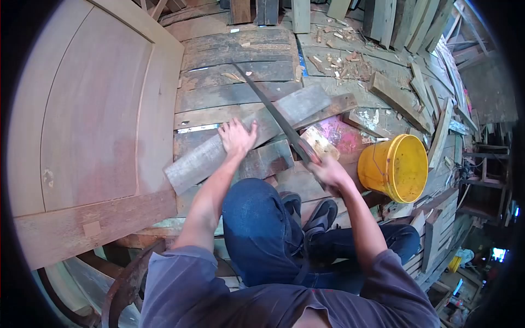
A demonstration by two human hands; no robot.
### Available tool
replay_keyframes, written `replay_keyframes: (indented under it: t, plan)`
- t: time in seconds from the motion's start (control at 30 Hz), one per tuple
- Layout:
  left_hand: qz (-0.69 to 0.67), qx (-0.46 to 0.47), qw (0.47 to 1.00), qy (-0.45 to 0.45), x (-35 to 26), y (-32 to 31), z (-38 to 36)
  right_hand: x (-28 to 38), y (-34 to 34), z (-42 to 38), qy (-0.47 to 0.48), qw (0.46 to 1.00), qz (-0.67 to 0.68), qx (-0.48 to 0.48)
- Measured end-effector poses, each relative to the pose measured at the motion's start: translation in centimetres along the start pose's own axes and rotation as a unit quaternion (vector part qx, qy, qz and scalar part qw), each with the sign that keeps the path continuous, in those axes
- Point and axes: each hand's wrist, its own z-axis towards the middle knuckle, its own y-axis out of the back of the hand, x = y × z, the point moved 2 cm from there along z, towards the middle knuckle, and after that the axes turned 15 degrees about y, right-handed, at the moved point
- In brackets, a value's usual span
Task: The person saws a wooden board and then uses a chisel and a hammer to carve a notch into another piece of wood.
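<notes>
A grey wooden plank (195, 162) lies slantwise in front of me, its far end raised on other pieces of wood. My left hand (237, 136) presses flat on top of the plank with its fingers spread. In my right hand (332, 173) is the handle of a hand saw (269, 105), the fingers wrapped around it and slightly blurred. The long dark blade runs up and left across the plank, its tip beyond the plank's far edge. Under the plank's right part a narrower brown board (343, 104) shows. A pale wood block (320, 142) sits beside the saw handle.
A yellow bucket (391, 168) lies tilted to the right of my right hand. At left is a large wooden door panel (93, 109). Offcuts (402, 101) and wood chips (350, 65) are strewn over the plank floor (240, 54) at the upper right, and upright boards (301, 16) line the back.
</notes>
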Motion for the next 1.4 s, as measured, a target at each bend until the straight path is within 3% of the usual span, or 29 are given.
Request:
replay_keyframes:
  t: [0.07,0.1,0.17,0.2,0.33,0.43,0.53,0.8,0.87,0.93,1.0,1.03,1.07,1.1,1.13,1.23,1.3,1.37,1.4]
  plan:
    - [-0.012,-0.007,1.000,0.000,-1.0,0.3,1.4,1.3,1.4,1.4,-0.161,0.986,-0.008,0.038]
    - [0.001,0.042,0.999,0.014,1.3,-1.2,-4.8,2.0,0.5,-4.4,-0.211,0.975,0.016,0.072]
    - [-0.013,-0.017,1.000,0.002,0.7,-0.5,-2.0,1.7,0.8,-6.7,-0.175,0.982,0.046,0.046]
    - [-0.027,-0.004,1.000,0.005,0.2,0.1,-1.0,-1.1,-0.2,-9.7,-0.140,0.988,0.065,-0.003]
    - [-0.023,-0.004,1.000,0.005,0.4,-0.4,-1.8,-1.4,0.4,-16.9,-0.217,0.972,0.084,0.014]
    - [-0.011,-0.014,1.000,0.002,0.2,-0.2,-0.5,-1.6,0.6,-15.4,-0.212,0.973,0.086,0.044]
    - [-0.016,-0.029,0.999,0.000,-0.1,0.0,-0.6,-1.1,2.4,-14.7,-0.227,0.955,0.192,0.002]
    - [-0.004,-0.019,1.000,0.006,-0.1,0.1,-1.7,-2.6,-0.4,-13.3,-0.165,0.984,0.071,0.012]
    - [-0.005,-0.023,1.000,0.005,0.2,-0.4,-1.5,-1.1,-1.1,-9.9,-0.143,0.989,0.013,0.037]
    - [-0.013,-0.020,1.000,-0.001,0.1,-0.2,-1.7,-4.0,-2.3,-5.2,-0.092,0.995,-0.006,0.026]
    - [-0.014,-0.036,0.999,-0.002,-0.3,-0.4,-1.7,0.9,-1.7,-0.1,-0.093,0.993,0.068,-0.012]
    - [-0.009,-0.039,0.999,-0.002,0.1,-0.6,-2.1,1.9,-1.5,2.6,-0.082,0.997,0.014,-0.003]
    - [-0.017,-0.008,1.000,0.002,0.1,0.2,-2.1,2.7,-1.3,5.2,-0.131,0.989,0.036,0.059]
    - [-0.019,-0.009,1.000,0.007,0.1,0.2,-1.6,4.1,-1.4,6.7,-0.133,0.990,0.034,0.042]
    - [-0.021,-0.009,1.000,0.008,0.1,0.1,-1.1,3.8,-1.7,8.1,-0.032,0.998,-0.043,0.026]
    - [-0.026,-0.025,0.999,0.001,0.2,-0.6,-1.2,3.1,-0.3,6.5,-0.008,0.991,-0.132,0.033]
    - [-0.024,-0.025,0.999,0.005,0.2,-0.5,-0.9,-1.1,0.3,3.6,0.039,0.995,-0.089,-0.018]
    - [-0.031,-0.008,0.999,0.010,0.3,-0.3,-1.1,-1.7,0.9,-0.5,-0.018,0.999,-0.022,-0.043]
    - [-0.032,-0.007,0.999,0.011,0.3,-0.3,-1.1,1.6,1.9,-3.1,-0.099,0.994,0.021,-0.038]
